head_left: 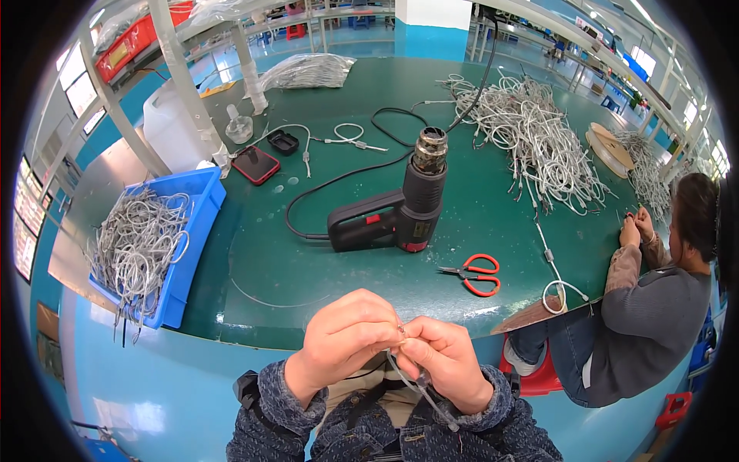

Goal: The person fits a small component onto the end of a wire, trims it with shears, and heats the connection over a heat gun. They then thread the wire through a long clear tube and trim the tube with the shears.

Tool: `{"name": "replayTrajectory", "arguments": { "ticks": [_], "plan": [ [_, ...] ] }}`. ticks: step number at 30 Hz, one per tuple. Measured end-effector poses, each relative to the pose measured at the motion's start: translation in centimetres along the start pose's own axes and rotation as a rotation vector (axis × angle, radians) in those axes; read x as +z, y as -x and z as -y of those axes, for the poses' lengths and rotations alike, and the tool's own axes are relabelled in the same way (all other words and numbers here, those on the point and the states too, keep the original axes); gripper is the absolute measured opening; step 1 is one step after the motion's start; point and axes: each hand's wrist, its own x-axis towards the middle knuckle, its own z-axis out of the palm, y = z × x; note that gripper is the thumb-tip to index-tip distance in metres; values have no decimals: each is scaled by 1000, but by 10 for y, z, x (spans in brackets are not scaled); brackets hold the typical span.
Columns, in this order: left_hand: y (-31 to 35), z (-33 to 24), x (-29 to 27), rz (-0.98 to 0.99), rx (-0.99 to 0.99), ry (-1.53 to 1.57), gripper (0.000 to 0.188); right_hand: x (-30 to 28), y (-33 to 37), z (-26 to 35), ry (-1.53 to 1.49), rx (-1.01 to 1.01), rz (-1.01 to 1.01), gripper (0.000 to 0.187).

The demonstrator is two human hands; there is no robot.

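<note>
Just in front of the table's near edge, my left hand and my right hand meet, fingertips pinched together. Both grip the thin end of a grey cable; its exact tip is mostly hidden by the fingers. The rest of the cable hangs below my right hand toward my lap. Beyond my hands lie scissors with red handles, blades pointing left. A black heat gun stands with its metal nozzle up, and its cord runs back across the green table.
At the left edge a blue bin is heaped with grey cables. A large cable pile lies at the back right, near a white spool. A red-edged phone lies back left. A co-worker sits at the right.
</note>
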Motion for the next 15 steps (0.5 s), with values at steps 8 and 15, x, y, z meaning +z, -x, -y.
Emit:
{"name": "replayTrajectory", "arguments": {
  "ticks": [8,15],
  "plan": [
    [3,3,-1,10,36,-1,18,-2,0,0,178,-10,-21,14],
    [4,-8,0,-55,38,-111,20,-6,-3,9,293,-41,22,13]
  ]
}}
